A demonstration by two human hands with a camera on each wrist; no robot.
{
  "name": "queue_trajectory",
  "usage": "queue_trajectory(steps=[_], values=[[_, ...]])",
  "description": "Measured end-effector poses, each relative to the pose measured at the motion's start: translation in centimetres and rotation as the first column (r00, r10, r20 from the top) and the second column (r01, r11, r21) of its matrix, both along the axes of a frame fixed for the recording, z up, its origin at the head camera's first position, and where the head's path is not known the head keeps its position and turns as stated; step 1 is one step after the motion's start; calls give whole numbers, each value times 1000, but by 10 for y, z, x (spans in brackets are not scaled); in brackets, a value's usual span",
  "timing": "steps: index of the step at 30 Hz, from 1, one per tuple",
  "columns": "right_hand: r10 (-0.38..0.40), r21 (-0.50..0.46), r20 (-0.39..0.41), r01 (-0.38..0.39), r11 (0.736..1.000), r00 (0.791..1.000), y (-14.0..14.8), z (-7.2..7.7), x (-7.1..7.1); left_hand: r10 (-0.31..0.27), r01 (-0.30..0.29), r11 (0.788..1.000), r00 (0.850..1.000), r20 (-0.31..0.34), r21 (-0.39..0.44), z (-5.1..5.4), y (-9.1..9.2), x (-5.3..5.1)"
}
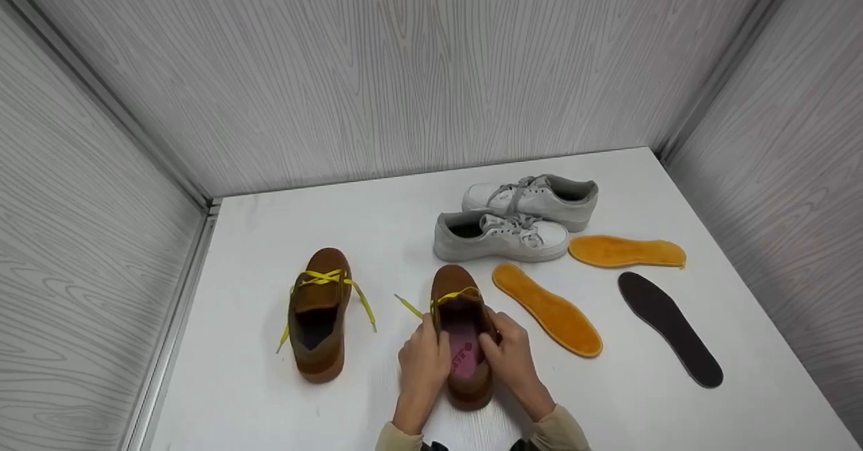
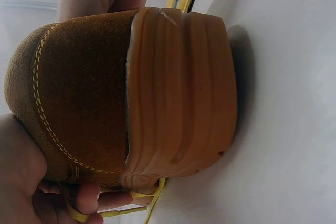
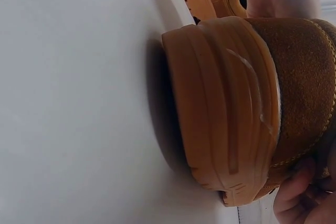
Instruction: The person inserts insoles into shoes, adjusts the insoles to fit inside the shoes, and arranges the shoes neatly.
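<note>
A brown suede shoe (image 1: 470, 392) with a yellow lace stands toe-away on the white table between both hands. Inside it lies a pink insole (image 1: 464, 350) with dark printing. My left hand (image 1: 425, 360) grips the left side of the opening, thumb inside and fingers outside; the left wrist view shows the yellow lace (image 2: 121, 212) by its fingers. My right hand (image 1: 514, 360) pinches the right side of the opening the same way. In the wrist views the heel and its tan rubber sole (image 3: 226, 108) fill the middle.
The matching brown shoe (image 1: 320, 363) stands at left, laces loose. Behind are two white sneakers (image 1: 499, 238) with grey laces. To the right lie two orange insoles (image 1: 549, 309) and a black insole (image 1: 671, 329). Grey wood-grain panels (image 1: 418, 67) enclose the table (image 1: 256, 397).
</note>
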State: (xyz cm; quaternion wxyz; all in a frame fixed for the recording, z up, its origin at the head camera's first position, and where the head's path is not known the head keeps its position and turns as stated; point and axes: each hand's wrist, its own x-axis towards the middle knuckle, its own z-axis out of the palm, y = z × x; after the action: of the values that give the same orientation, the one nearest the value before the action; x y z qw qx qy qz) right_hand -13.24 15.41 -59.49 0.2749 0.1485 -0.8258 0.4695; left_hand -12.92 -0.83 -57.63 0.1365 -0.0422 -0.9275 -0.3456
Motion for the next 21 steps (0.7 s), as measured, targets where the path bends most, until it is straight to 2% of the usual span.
queue_trajectory(steps=[4,10,17,21], values=[[-2,13,21,2,1000,1000,0,0,-3,8,-8,1000,1000,-7,-20,1,0,-2],[-13,16,87,12,1000,996,0,3,-5,7,-6,999,999,34,-32,2,3,-6],[-17,34,58,15,999,998,1,2,-9,-1,2,999,999,43,-34,4,2,-9],[-7,78,88,0,997,996,4,5,-10,7,-3,999,998,69,-54,8,-2,-9]])
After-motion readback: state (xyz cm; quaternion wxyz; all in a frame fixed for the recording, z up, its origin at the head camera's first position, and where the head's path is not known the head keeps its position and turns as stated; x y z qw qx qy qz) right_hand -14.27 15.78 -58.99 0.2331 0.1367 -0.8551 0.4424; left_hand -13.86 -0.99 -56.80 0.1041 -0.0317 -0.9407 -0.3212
